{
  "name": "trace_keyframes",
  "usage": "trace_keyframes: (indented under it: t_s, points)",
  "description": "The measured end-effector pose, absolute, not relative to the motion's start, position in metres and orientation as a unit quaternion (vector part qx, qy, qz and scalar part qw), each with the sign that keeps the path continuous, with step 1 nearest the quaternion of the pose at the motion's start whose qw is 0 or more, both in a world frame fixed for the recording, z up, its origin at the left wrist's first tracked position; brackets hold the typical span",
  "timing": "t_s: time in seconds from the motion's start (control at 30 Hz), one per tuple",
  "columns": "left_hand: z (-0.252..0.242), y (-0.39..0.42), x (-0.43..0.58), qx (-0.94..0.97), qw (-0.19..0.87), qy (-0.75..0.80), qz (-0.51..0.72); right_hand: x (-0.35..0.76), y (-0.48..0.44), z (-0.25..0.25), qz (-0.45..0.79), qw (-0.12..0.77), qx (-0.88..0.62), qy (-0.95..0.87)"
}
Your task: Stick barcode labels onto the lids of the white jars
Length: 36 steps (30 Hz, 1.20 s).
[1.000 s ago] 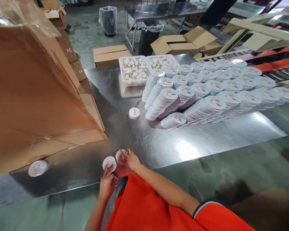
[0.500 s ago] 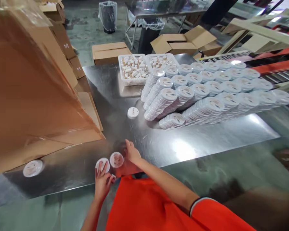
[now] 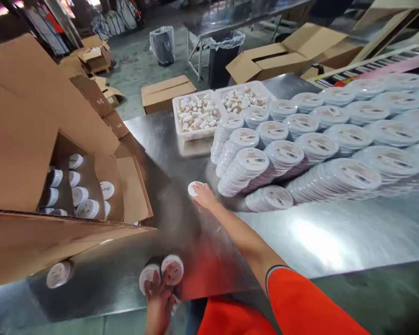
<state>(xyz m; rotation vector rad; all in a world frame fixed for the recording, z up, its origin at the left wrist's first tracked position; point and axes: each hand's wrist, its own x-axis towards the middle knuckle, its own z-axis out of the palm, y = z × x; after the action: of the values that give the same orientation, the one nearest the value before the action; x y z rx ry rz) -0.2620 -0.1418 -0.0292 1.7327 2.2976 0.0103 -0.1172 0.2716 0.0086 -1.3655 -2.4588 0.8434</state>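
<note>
Cardboard carton (image 3: 132, 190) of white tubs (image 3: 87, 209)

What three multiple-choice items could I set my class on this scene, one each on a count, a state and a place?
1. How many white plastic baskets stand at the far end of the steel table?
A) One B) Two C) Four

2. What state is the cardboard carton on the left in?
A) Taped shut B) Flaps open, with stacks of white lids inside C) Flattened

3. Where is the right hand?
A) Inside the carton B) In a basket C) On a white lid on the table

Answers:
1. B, because two baskets sit side by side, full of small cream pieces.
2. B, because the open flaps reveal the stacks inside.
3. C, because its fingers rest on the single lid lying on the steel.
</note>
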Motion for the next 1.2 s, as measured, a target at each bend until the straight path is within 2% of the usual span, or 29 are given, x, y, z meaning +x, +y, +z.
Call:
trace_keyframes:
  t_s: [0.1,0.17,0.23,0.47,0.8,1.07,1.2]
  points:
    - [-0.012,-0.139,-0.263,0.607,0.149,0.780,-0.001,-0.099,0.200,-0.002,0.470,0.175,-0.464,-0.731]
    - [-0.003,-0.137,-0.262,0.604,0.165,0.780,-0.002,-0.089,0.149,-0.009,0.566,0.165,-0.483,-0.647]
    - [0.004,-0.136,-0.262,0.602,0.173,0.780,0.003,-0.082,0.107,-0.014,0.589,0.138,-0.496,-0.623]
    - [0.006,-0.138,-0.266,0.607,0.186,0.772,0.018,-0.081,0.047,-0.015,0.508,0.123,-0.537,-0.662]
    - [0.006,-0.144,-0.268,0.597,0.190,0.778,0.054,-0.091,0.028,0.019,0.361,-0.034,-0.490,-0.793]
    - [0.018,-0.144,-0.270,0.564,0.220,0.794,0.053,-0.099,0.029,0.025,0.360,-0.065,-0.500,-0.785]
    - [0.017,-0.143,-0.261,0.527,0.217,0.815,0.104,-0.101,0.063,0.027,0.351,-0.007,-0.509,-0.786]
